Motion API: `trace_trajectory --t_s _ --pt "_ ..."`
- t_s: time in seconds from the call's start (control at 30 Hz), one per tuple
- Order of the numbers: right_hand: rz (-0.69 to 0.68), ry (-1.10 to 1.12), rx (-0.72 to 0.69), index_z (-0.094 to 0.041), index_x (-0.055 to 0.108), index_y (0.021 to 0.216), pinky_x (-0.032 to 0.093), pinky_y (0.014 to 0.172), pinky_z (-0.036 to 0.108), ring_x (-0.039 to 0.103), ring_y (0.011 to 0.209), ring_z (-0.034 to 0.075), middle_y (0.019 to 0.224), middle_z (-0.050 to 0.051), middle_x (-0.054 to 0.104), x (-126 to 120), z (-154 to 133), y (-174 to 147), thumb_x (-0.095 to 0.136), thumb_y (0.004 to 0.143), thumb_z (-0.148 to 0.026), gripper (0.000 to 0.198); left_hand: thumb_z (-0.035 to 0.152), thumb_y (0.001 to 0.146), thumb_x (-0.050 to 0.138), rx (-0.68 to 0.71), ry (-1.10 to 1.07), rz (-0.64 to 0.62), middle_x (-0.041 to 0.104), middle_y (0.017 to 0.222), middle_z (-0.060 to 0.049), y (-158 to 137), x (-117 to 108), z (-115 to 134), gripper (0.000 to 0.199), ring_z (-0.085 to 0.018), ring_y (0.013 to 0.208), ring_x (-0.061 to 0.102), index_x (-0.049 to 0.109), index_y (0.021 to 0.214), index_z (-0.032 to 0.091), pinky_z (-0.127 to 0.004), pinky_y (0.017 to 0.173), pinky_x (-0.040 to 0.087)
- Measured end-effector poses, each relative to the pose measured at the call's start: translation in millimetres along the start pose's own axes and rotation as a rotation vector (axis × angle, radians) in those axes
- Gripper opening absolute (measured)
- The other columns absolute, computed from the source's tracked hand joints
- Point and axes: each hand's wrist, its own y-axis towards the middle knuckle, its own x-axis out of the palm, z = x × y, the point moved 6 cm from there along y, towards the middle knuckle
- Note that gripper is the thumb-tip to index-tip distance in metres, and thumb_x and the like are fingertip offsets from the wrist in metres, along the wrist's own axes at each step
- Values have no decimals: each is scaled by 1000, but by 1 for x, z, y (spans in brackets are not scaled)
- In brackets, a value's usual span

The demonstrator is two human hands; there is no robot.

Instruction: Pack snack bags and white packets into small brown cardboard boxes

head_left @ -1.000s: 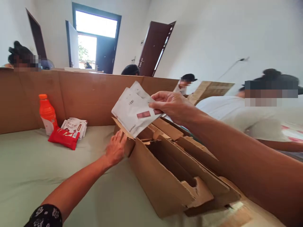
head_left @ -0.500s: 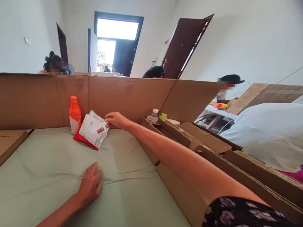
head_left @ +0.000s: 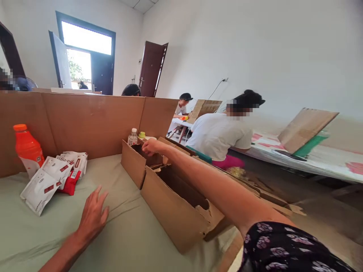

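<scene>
"White packets (head_left: pixel 40 192) have left my right hand (head_left: pixel 151 146) since the last frame; they now lie on the green cloth (head_left: pixel 127 234), partly covering the red packet (head_left: pixel 69 184), close to the orange bottle (head_left: pixel 29 149). That hand has swung across to the far box (head_left: pixel 132 166)."

"What's it holding?"

"I can't tell. Its fingers curl down at the opening, and I can't make out the tips. My left hand (head_left: pixel 92 212) is empty, fingers spread, between the packets and the boxes, well apart from the right."

"How would you handle it?"

"I judge it a reach into the far box, so I'd enter from above, wrist high, forearm off the torn edge of the near box (head_left: pixel 171 213). My left could steady the cardboard, which would probably shift if knocked."

"And the grip?"

"Contents are out of my sight, so I'd close slowly, by feel. Mind the clear bottle (head_left: pixel 132 136) at the back; whether it's inside or behind, I can't tell."
</scene>
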Motion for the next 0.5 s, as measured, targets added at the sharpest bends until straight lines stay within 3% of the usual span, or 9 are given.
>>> trace_trajectory --t_s 0.1,0.23,0.33,0.5 --pt "-191 -53 68 -16 62 125 59 86 42 67 102 21 123 9 66 29 14 6 64 98 -35 34 15 87 56 67 -38 -18 45 157 -16 59 16 37 55 -31 136 53 50 142 23 -53 111 46" --pt "-233 -100 56 -17 63 125 58 91 44 65 108 24 127 8 64 51 17 8 64 98 -37 34 15 86 59 113 -95 -81 36 162 -17 112 50 79 67 -32 145 43 39 150 23 -55 116 41" --pt "-173 -120 41 -19 63 127 57 92 44 65 111 25 129 9 63 54 17 5 64 97 -36 34 13 83 59 107 -120 -148 35 163 -19 121 76 98 71 -33 145 43 38 150 21 -53 115 43" --pt "-9 -125 54 -19 63 126 56 94 44 64 112 24 130 10 63 32 15 0 64 98 -36 33 11 81 59 107 -117 -270 38 161 -20 97 104 101 72 -32 145 45 38 151 16 -48 117 43"
